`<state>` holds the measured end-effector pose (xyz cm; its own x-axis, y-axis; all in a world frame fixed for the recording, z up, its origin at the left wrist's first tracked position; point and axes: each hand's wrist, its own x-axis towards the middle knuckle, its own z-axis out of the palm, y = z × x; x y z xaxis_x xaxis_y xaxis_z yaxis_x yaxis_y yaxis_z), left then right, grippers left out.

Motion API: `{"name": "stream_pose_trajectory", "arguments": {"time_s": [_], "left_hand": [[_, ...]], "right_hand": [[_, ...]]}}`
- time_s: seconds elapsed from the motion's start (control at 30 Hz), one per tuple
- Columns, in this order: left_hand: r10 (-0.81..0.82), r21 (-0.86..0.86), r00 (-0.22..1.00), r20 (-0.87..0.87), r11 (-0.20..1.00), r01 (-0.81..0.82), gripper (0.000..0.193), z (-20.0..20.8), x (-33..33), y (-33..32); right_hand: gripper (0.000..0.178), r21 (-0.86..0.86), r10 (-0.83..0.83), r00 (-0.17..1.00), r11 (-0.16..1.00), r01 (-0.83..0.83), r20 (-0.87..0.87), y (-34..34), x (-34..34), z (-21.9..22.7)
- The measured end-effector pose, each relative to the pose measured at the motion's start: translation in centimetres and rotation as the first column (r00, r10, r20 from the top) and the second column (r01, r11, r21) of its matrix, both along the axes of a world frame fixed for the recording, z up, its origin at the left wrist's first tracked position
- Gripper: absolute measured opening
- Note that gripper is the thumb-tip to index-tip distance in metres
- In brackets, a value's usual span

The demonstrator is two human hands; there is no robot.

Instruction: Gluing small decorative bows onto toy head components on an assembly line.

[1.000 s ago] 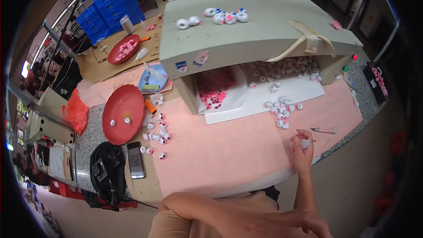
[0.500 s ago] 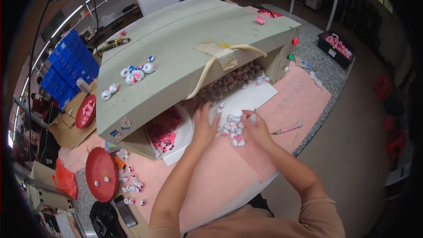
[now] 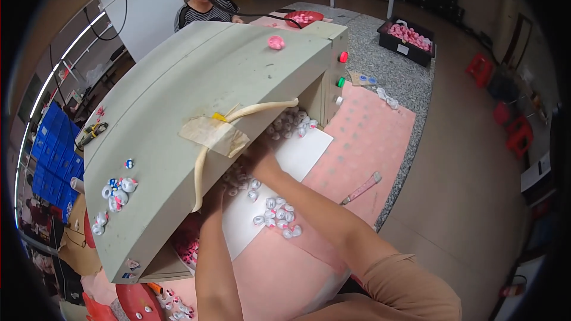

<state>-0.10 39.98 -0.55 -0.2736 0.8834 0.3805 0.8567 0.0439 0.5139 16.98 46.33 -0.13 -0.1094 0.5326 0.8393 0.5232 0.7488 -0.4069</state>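
Observation:
Both my arms reach under the grey metal hood [image 3: 148, 101]. My right hand [image 3: 260, 159] is partly in its shadow beside the small white, pink-marked pieces [image 3: 289, 123] heaped inside; its fingers are hidden. Deeper under the front edge, my left hand [image 3: 212, 197] shows little more than the wrist, so I cannot see what it touches. Several loose white pieces [image 3: 278, 216] lie below my right forearm, on a white sheet [image 3: 300, 153] and the pink cloth. Small dark-pink pieces [image 3: 187, 245] are under the hood's left end, left of my left forearm.
Atop the hood are more white pieces [image 3: 116, 195], a pink lump [image 3: 276, 42] and a taped cream cord [image 3: 262, 108]. A pink-handled slim tool [image 3: 361, 189] lies at right. A black bin [image 3: 407, 41] of pink pieces stands farther back. A person [image 3: 205, 1] sits behind.
Both hands have moved from the loose white pieces on the sheet to under the hood, out of clear sight. My view has shifted right, so the hood appears farther left.

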Motion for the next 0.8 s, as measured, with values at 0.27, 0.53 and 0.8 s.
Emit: {"name": "stream_pose_trajectory", "arguments": {"time_s": [0.27,0.53,0.8], "left_hand": [[0.065,-0.051,0.976,-0.205,0.996,-0.077,0.055,-1.1,2.2,-1.9],[-0.066,0.074,0.991,-0.118,0.994,0.075,0.045,1.9,9.5,-10.8],[-0.008,0.092,0.994,-0.113,0.996,0.018,0.054,-0.3,8.3,-15.5]], "right_hand": [[0.027,-0.509,0.226,0.965,0.819,-0.264,-0.136,-4.5,-0.5,0.5],[0.030,-0.419,0.195,0.892,0.908,-0.007,0.407,-12.9,22.7,4.0],[0.034,-0.539,0.261,0.820,0.840,0.067,0.509,-17.2,28.7,3.5]]}}
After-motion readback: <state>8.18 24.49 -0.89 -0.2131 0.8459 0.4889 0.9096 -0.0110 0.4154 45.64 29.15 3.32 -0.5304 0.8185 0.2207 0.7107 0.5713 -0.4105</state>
